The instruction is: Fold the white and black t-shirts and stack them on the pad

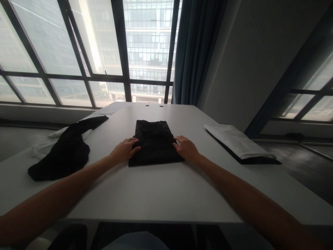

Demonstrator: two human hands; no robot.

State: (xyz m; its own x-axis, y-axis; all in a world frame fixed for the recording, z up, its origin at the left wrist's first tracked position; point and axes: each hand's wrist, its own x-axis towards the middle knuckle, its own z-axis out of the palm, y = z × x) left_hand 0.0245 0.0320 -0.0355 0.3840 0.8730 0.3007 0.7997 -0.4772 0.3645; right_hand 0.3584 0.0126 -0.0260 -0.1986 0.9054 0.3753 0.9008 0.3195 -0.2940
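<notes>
Black, folded, roughly rectangular cloth [154, 149]: lies flat on the white, smooth-topped table [156, 198], between your hands; its far end looks narrower than the part nearest you.
Left hand [125, 150]: touches the cloth's left edge, fingers loosely bent and thumb apart from them; whether you pinch the fabric or only rest on it, you cannot tell from here.
Right hand [186, 149]: meets the right edge, fingers bent inward; pinch or light press, you cannot tell here either.
Cloth's side edges: the step in hand seems to be squaring or flattening the fold, with both of your hands working as a pair.
Cloth's near edge: it runs slightly askew, so the next move probably calls for even pressure from both sides, keeping the layers together.
Crumpled, soft black cloth [65, 149]: lies loose to the left of your left hand, well apart from the folded one.
White folded cloth [234, 140]: sits over a black layer [260, 161], well to the right of your right hand.
</notes>
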